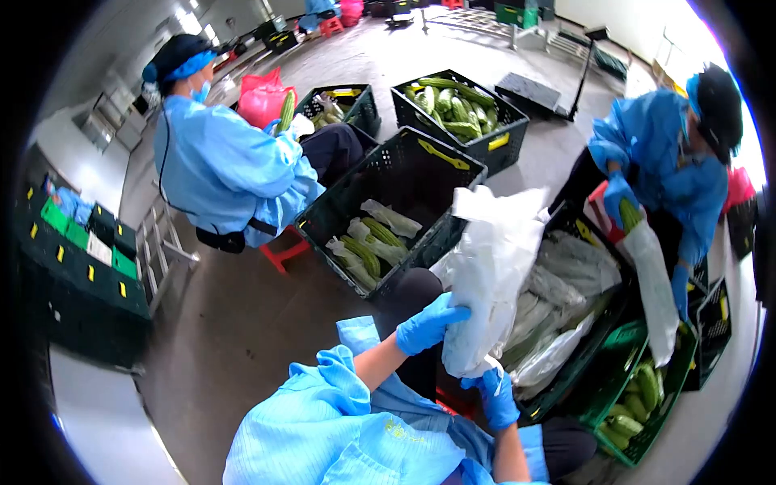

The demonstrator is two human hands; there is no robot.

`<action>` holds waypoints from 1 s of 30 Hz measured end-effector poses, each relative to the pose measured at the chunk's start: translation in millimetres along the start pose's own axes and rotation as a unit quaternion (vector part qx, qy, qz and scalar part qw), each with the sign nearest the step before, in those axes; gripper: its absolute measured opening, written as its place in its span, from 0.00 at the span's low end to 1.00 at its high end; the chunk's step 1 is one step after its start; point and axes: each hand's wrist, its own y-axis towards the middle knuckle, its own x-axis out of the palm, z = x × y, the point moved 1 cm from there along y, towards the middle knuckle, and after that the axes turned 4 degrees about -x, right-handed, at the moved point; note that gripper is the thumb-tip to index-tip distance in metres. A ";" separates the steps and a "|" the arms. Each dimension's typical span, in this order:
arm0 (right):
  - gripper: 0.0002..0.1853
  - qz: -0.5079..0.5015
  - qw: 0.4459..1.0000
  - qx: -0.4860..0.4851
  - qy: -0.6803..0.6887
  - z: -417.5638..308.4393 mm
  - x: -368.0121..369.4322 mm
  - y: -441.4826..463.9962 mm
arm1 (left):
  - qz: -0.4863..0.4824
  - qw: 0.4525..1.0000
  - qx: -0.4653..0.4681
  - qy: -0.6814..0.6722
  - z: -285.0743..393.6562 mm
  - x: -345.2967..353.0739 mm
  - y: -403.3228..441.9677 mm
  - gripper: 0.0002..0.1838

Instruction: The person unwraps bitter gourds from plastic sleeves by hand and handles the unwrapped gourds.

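My left hand (432, 323), in a blue glove, is closed around the side of a bundle of white translucent plastic bags (495, 275) held up before me. My right hand (495, 396), also gloved, pinches the lower end of the bundle. Whether a vegetable is inside cannot be seen. Beyond my left hand stands a black crate (432, 174) with several long ridged green gourds (362, 252) in clear sleeves on its bottom. Close to my right hand, another crate holds many sleeved pieces (558, 299).
At right a co-worker (671, 153) holds a gourd partly in a plastic sleeve (653, 283), above a green crate (638, 453) of bare gourds. Another co-worker (230, 162) sits at left. A full gourd crate (501, 149) and a platform scale (529, 90) stand farther off.
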 end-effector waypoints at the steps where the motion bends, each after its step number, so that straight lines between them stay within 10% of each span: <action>1: 0.23 0.069 0.997 -0.026 0.016 5.9 6.3 -1.1 | -0.005 1.000 0.015 -0.008 17.8 10.7 0.0 0.35; 20: 0.34 0.254 0.958 -0.091 0.103 -5.1 11.0 -19.0 | 0.000 0.966 -0.005 -0.260 -5.7 6.6 46.2 0.31; 25: 0.20 0.135 0.907 0.105 -0.384 -43.3 19.6 -42.8 | -0.006 0.908 -0.060 -0.415 -10.9 -0.5 45.4 0.30; 28: 0.34 0.289 0.949 -0.123 0.018 -29.1 27.5 -40.7 | -0.011 0.903 -0.028 -0.428 -12.2 -1.1 50.7 0.29; 30: 0.35 0.316 0.941 -0.119 0.006 -46.5 45.1 -29.0 | -0.019 0.901 -0.014 -0.433 -3.5 3.2 50.0 0.30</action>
